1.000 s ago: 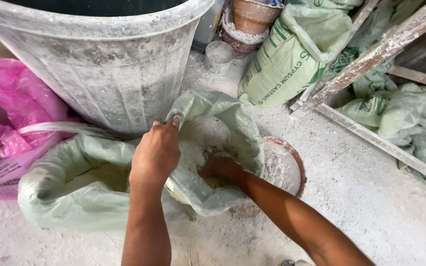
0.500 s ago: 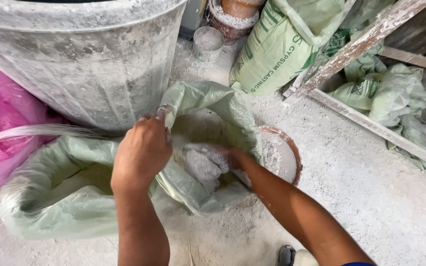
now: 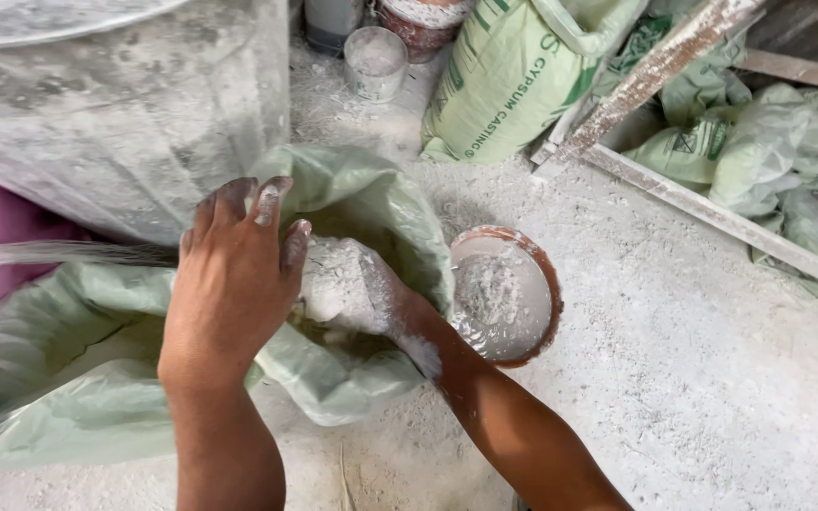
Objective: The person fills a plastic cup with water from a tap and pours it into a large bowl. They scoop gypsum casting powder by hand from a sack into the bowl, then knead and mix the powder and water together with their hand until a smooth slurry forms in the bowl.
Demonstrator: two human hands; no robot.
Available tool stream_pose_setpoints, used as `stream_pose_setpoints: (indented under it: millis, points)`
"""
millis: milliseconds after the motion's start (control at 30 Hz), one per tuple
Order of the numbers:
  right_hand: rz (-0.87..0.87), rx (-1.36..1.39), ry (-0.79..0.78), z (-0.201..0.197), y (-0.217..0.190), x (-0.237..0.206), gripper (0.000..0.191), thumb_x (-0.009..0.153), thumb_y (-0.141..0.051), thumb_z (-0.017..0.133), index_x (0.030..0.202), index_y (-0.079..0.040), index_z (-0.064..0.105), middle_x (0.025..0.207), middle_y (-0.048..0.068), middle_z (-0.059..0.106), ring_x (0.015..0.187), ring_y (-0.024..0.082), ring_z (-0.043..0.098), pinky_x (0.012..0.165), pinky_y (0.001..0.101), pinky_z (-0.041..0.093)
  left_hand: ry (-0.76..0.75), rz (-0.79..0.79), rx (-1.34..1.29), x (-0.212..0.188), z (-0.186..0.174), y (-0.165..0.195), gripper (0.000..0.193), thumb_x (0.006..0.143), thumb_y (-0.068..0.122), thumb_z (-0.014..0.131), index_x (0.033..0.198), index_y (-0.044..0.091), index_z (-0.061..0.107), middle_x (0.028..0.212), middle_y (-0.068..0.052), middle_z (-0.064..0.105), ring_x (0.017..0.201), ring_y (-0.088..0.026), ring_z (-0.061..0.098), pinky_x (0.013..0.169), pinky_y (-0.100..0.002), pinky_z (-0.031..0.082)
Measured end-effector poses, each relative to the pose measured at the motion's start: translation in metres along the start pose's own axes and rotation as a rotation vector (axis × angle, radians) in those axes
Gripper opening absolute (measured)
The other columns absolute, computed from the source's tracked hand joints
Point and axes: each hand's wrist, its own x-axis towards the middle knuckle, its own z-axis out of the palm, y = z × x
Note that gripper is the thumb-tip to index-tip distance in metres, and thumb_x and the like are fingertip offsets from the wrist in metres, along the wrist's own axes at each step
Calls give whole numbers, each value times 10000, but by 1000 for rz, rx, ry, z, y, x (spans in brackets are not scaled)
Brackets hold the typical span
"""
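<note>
Left hand (image 3: 239,274) grips rim of pale green sack (image 3: 78,369), holding mouth open. Right hand (image 3: 362,293), coated white, cupped around heap of white powder (image 3: 328,279) at sack mouth. Sack lies on dusty floor (image 3: 693,378). Brown bowl (image 3: 504,295) with powder just right of sack, beside right wrist. Grey tub (image 3: 115,114) behind sack.

Two hands (image 3: 239,274), perhaps three sacks (image 3: 513,76).
</note>
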Motion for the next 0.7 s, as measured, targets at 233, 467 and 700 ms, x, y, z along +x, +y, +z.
stream_pose_setpoints:
  millis: [233, 467, 700]
  points:
    - [171, 517, 52, -58, -85, -25, 654, 957, -432, 666, 1437, -8, 534, 1312, 192, 661, 1097, 245, 713, 887, 375, 621, -27, 12, 81, 6, 1, 34, 465, 978, 259, 630, 1382, 34, 580, 1334, -244, 575, 1261, -451, 526, 1004, -554, 418]
    - [202, 716, 35, -186, -104, -90, 842, 937, -624, 661, 1471, 12, 523, 1273, 223, 661, 1016, 261, 730, 782, 365, 641, -48, 119, 152, 4, 12, 73, 457, 1032, 273, 587, 1393, -6, 570, 1389, -276, 554, 1327, -447, 493, 1069, -547, 403]
    - [375, 371, 199, -242, 7, -165, 797, 953, -653, 535, 1402, 6, 549, 1244, 188, 704, 1075, 274, 736, 894, 425, 630, -165, 194, 141, 5, 37, 118, 447, 982, 287, 569, 1330, 7, 570, 1361, -262, 550, 1343, -418, 476, 1061, -540, 392]
